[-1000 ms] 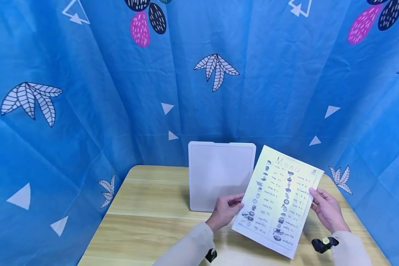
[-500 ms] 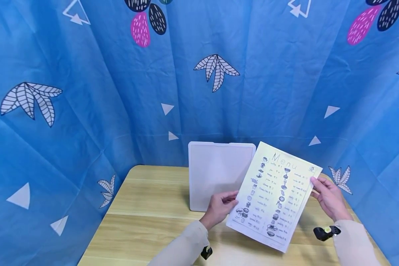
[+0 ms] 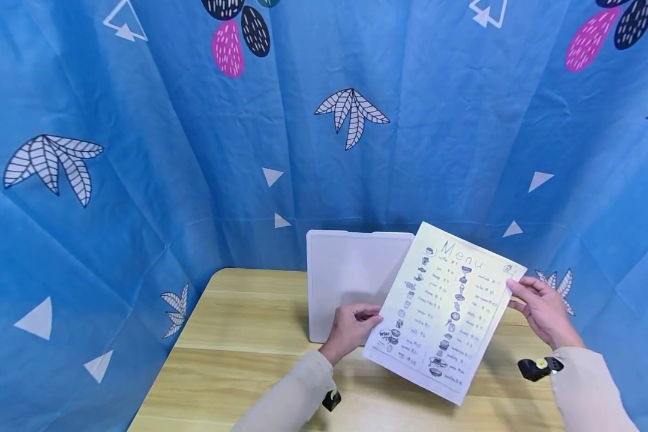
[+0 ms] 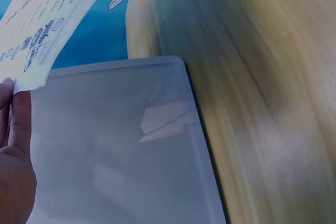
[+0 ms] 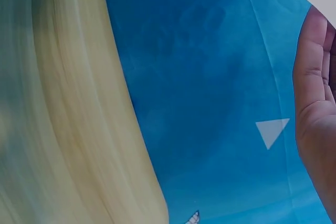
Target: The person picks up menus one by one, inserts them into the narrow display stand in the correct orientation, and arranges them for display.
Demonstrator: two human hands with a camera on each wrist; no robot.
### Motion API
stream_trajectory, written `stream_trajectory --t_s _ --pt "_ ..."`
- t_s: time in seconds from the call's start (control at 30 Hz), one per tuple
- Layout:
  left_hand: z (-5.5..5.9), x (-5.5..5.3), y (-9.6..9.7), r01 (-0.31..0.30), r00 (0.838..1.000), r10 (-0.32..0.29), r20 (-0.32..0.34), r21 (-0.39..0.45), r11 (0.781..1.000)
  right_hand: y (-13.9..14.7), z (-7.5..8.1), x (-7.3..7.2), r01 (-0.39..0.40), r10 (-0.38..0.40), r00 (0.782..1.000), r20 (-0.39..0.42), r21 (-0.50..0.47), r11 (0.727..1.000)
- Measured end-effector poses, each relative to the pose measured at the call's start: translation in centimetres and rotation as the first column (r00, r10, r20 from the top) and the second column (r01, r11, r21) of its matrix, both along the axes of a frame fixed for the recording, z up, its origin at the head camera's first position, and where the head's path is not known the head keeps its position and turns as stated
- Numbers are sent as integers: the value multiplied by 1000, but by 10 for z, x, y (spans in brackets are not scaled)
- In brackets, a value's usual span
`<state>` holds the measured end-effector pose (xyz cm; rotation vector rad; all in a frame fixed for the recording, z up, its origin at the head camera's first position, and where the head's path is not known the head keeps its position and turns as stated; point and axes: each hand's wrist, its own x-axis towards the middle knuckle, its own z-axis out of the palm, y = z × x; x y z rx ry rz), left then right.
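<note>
A white sheet of paper headed "Menu" (image 3: 448, 312), with small drawings and handwritten prices in two columns, is held tilted above the table. My left hand (image 3: 351, 329) pinches its lower left edge between thumb and fingers. On the opposite side my right hand (image 3: 542, 312) pinches the upper right edge, thumb on the printed face. Behind the sheet a pale rectangular board (image 3: 351, 270) with a raised rim stands upright, its right part covered by the paper. The left wrist view shows the left hand (image 4: 16, 150) at the paper's corner, close to the board (image 4: 115, 156).
The wooden table (image 3: 237, 336) has a rounded far corner on the left. Blue patterned cloth (image 3: 194, 120) hangs behind and along both sides. In the right wrist view the table's edge (image 5: 121, 129) runs beside this cloth.
Both hands keep hold of the paper menu. The sheet has shifted slightly left and up, the left hand moving left and the right hand rising a little. The board has not moved.
</note>
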<state>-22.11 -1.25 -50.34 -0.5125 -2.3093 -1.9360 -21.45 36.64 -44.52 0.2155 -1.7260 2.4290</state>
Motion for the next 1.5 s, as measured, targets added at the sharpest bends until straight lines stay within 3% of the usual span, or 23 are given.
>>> stream_trajectory --t_s 0.73,1.2,1.5 --pt "23 -11 -7 -95 995 95 -10 -53 994 1 17 -5 -13 13 999 -43 2 1000" --pt "34 -17 -21 -114 993 115 14 -82 990 -11 34 -11 9 -4 999 -42 124 992" --pt "50 -22 -32 -140 990 142 15 -94 986 -23 46 -22 51 -42 997 -64 159 986"
